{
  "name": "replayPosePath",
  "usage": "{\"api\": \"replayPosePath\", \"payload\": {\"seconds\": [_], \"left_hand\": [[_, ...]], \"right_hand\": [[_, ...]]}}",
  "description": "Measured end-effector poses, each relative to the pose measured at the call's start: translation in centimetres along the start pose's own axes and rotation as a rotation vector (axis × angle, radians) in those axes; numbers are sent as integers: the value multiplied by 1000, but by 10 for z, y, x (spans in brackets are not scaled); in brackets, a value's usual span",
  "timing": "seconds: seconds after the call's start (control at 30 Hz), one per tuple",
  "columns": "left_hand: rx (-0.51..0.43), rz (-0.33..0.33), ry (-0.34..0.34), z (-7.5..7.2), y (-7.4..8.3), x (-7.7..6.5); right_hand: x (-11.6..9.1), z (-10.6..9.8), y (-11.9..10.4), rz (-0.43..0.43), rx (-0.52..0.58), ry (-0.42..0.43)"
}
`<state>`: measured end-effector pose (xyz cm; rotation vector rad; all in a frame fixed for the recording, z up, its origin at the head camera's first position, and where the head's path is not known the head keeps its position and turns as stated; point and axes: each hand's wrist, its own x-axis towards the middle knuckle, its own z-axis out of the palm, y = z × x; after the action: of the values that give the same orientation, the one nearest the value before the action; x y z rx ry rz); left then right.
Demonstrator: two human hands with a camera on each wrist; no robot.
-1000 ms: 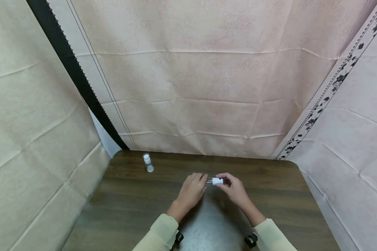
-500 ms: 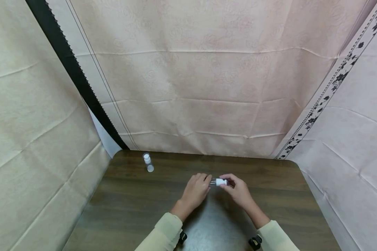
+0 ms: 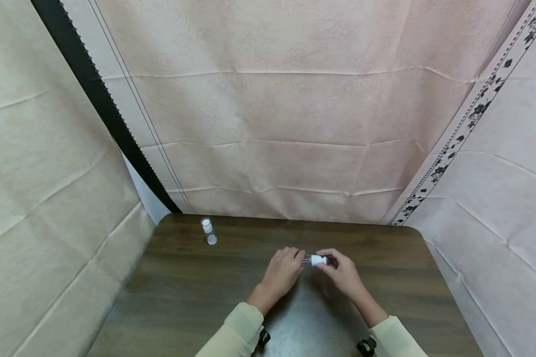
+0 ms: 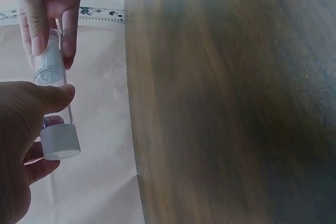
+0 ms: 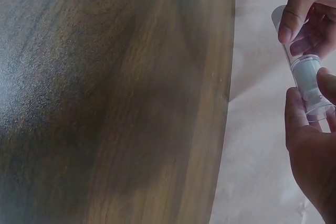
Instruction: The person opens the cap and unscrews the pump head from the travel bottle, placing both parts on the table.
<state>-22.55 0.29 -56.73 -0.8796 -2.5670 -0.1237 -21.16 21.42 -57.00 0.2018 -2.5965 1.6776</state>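
Observation:
Both hands hold one small clear bottle [image 3: 318,260] level above the table, with a white section in its middle. In the head view my left hand [image 3: 282,270] grips the bottle's left end, and my right hand [image 3: 345,275] pinches the right end between thumb and fingers. The left wrist view shows a light grey end piece [image 4: 60,141] sticking out past the left fingers. A clear cap [image 5: 319,113] covers the white section at the right hand's end. Part of the bottle's clear body is hidden behind the left thumb [image 4: 55,98].
A second small bottle with a white top [image 3: 209,231] stands near the far left corner of the brown wooden table [image 3: 183,297]. Pale cloth [image 3: 272,124] hangs behind the table and on both sides. Each wrist wears a dark strapped device.
Both hands have drifted a little to the right together, carrying the bottle with them. Their holds look the same, and the second bottle has stayed in place.

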Motion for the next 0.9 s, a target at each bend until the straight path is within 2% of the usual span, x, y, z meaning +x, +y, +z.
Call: {"api": "replayPosePath", "payload": {"seconds": [0.13, 0.33, 0.4, 0.47, 0.7, 0.9], "left_hand": [[1, -5, -12, 0, 2, 1], [12, -15, -30, 1, 4, 3], [16, -15, -34, 1, 4, 3], [21, -15, -38, 2, 5, 3], [32, -19, -31, 3, 5, 4], [27, -21, -14, 3, 5, 4]], "right_hand": [[-2, 0, -6, 14, -1, 12], [-9, -6, -36, 25, 8, 0], [-10, -7, -39, 26, 7, -1], [-9, -6, -36, 22, 9, 3], [-1, 0, -2, 6, 2, 21], [1, 0, 3, -1, 4, 20]]}}
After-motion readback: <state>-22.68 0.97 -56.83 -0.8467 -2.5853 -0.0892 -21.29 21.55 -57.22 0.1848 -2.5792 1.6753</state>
